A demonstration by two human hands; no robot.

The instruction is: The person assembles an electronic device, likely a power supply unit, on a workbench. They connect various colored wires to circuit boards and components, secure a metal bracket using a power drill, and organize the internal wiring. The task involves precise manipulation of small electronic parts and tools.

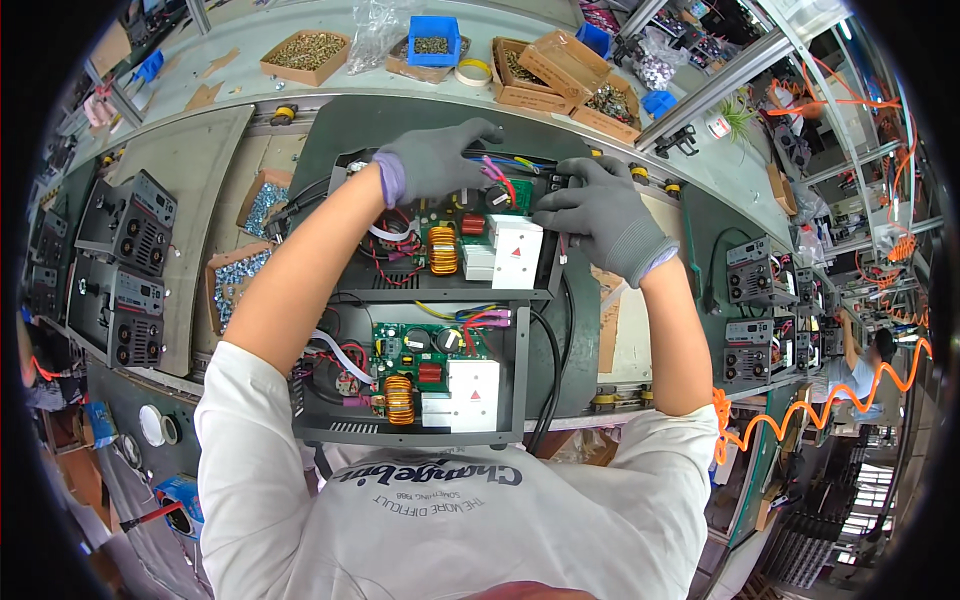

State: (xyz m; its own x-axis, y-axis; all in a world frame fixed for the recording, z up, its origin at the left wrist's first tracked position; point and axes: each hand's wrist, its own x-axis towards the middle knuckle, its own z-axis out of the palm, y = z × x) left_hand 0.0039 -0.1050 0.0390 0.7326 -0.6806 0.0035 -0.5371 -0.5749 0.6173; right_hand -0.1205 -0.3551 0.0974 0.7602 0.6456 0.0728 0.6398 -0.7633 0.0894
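Observation:
Two open black metal cases with circuit boards lie before me, one behind the other. My left hand [435,162], in a grey glove, is over the back edge of the far case [400,294], beside pink-sleeved wires [493,170]. Its upper fingers are stretched out; the undersides are hidden. My right hand [608,218], gloved too, rests at that case's right wall with fingers spread leftward over the edge, near a black terminal [556,183]. Inside sit a copper-wound coil [442,250] and a white block [515,252]. The near case [410,437] holds a similar board [430,342], untouched.
Boxes of small blue-silver screws [267,205] stand to the left. Along the back are a carton of brassy screws [305,56] and a blue bin [433,42]. Finished-looking units [135,225] stand at the left, others [762,272] at the right. An orange coiled hose [800,415] hangs right.

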